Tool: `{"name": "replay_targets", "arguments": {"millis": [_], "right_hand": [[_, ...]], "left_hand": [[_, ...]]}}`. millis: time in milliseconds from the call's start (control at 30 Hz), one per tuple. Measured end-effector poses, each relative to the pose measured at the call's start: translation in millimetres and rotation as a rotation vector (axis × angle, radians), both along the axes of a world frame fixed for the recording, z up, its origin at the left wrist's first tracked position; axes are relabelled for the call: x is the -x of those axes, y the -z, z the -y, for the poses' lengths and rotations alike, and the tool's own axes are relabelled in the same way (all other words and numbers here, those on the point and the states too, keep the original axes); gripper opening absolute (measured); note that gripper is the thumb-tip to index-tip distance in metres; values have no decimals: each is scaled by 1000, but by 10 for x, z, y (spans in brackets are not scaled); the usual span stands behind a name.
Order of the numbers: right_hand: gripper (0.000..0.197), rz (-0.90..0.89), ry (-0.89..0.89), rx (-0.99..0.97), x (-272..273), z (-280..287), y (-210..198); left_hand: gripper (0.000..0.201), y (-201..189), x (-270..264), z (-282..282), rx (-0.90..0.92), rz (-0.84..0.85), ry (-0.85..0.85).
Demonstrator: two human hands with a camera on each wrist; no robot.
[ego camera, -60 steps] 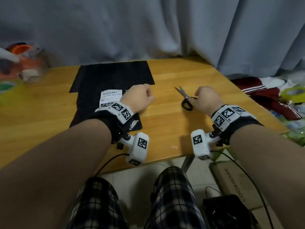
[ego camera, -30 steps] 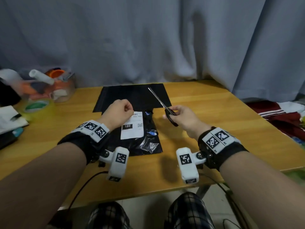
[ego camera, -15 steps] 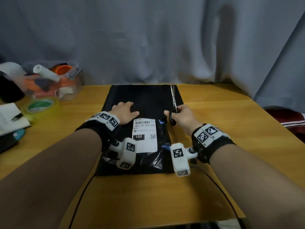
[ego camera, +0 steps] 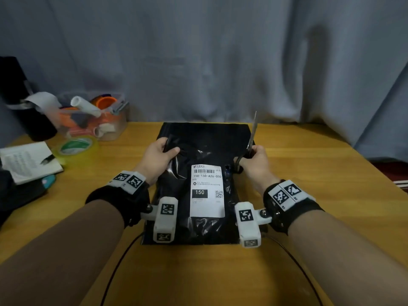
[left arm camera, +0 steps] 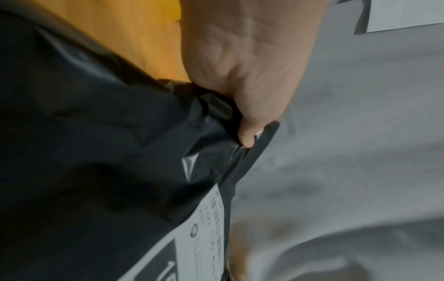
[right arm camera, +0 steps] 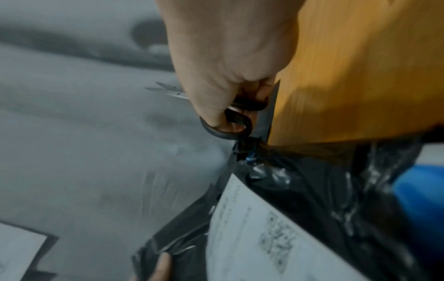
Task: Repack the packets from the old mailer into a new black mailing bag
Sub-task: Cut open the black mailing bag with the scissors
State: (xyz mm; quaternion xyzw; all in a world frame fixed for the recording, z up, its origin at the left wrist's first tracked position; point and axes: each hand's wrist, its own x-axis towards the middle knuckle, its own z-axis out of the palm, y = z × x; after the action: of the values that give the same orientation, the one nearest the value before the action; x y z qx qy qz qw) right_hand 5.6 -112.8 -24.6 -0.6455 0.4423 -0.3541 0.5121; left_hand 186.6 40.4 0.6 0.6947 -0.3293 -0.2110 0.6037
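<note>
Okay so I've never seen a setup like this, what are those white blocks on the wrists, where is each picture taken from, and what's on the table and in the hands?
No robot here: a person works with bare hands. The white blocks are small cameras strapped to each wrist; a third camera sits on the head. The wide picture is the head view; the two close-ups look along each hand. On the wooden table lies a wrinkled old mailer with a white shipping label, on top of a flat new black bag. The left hand grips the mailer's top corner. The right hand holds scissors, blades pointing away. A tape roll sits far left.
</note>
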Motion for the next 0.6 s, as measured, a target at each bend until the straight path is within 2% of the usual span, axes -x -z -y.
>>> {"name": "replay_targets", "arguments": {"millis": [133,333,433,600], "right_hand": [[42,8,-55,-43,54,-120,-51],[34,395,-36,-376,158,-239,-232],[27,430,-48,-264,202,-243,-500],[37,600,-82,58,276,-345,-1048]], "left_hand": [[22,-172,226,-90,150,54,126],[23,-397,330,-207,345,-8,252],[22,-607,348,-227,416,-54,218],[14,-1049,439,-207,551,43,68]]}}
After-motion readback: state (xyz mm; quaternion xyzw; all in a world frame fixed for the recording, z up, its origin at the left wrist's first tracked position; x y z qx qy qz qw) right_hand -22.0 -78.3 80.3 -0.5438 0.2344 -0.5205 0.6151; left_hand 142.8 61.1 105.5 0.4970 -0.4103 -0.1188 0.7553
